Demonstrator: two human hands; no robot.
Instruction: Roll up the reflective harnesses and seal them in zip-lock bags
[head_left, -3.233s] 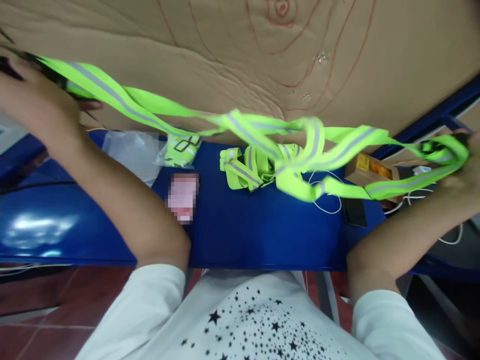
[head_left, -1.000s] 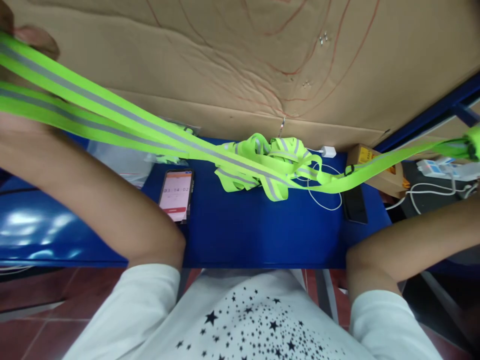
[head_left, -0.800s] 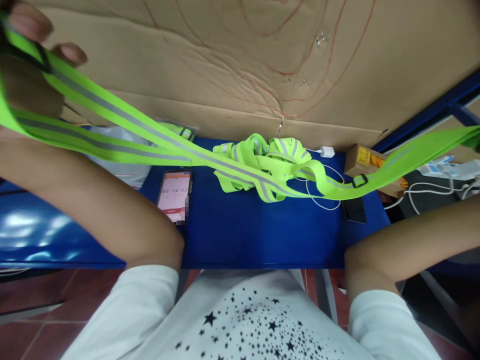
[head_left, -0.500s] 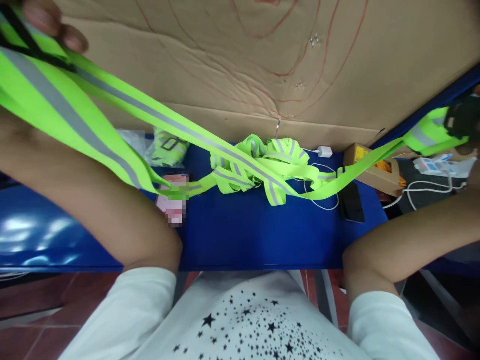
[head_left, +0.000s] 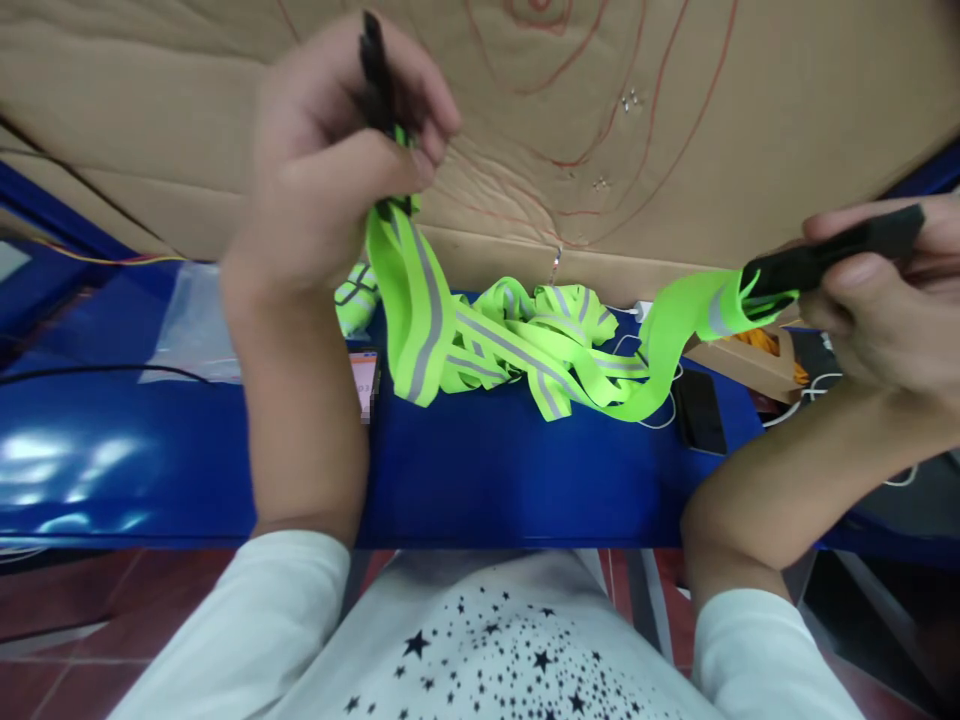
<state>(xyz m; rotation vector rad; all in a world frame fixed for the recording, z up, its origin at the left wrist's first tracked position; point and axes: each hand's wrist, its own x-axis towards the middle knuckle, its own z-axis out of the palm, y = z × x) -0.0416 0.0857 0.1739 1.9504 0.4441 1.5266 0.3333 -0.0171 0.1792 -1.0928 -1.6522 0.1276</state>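
Note:
A neon-green reflective strap (head_left: 517, 345) with a grey stripe sags between my hands. My left hand (head_left: 315, 160), raised at upper left, is closed on a black buckle (head_left: 377, 75) at one end, and a loop of strap hangs below it. At the right, my right hand (head_left: 892, 310) pinches another black piece, apparently a buckle half (head_left: 840, 250), where the strap folds over. Behind the sagging strap lies a heap of the same webbing (head_left: 577, 305) on the blue table. My fingers partly hide both black pieces.
A cardboard panel (head_left: 525, 130) with red curved lines stands at the back of the blue table (head_left: 480, 480). Two phones, one lit (head_left: 365, 380) and one dark (head_left: 703, 410), lie there. At right are a cardboard box (head_left: 750, 360) and white cables; a plastic bag (head_left: 199, 320) is at left.
My left hand has come inward from the upper left corner, and the strap has gone slack. My right hand has also moved inward, showing its black piece more clearly.

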